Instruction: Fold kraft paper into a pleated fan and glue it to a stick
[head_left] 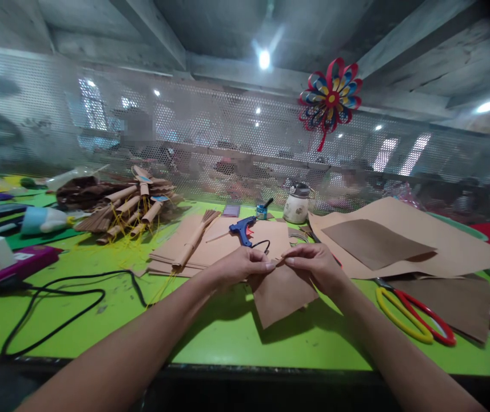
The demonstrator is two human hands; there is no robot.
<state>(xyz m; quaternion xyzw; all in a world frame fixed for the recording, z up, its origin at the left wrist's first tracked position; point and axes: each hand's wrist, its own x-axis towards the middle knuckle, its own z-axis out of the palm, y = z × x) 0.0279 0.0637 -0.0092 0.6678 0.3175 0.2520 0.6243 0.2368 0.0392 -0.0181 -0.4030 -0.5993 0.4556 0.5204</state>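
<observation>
A small sheet of brown paper [285,294] hangs from my two hands just above the green table. My left hand [242,264] pinches its top edge on the left, thumb against the paper. On the right, my right hand [313,264] pinches the same edge between thumb and fingers, close to the left fingertips. The edge between the hands looks slightly folded or rolled. Right behind them, a blue glue gun [242,230] lies on a stack of brown paper [270,232]. A rolled paper piece with a fringed end [193,243] rests on that stack's left side.
Red and yellow-handled scissors [416,317] lie at the right, beside large brown sheets [454,234]. At the left are bundled paper rolls [135,209], a black cord [68,277] and a purple power strip [17,269]. A white jar [297,205] stands near the mesh partition [227,131].
</observation>
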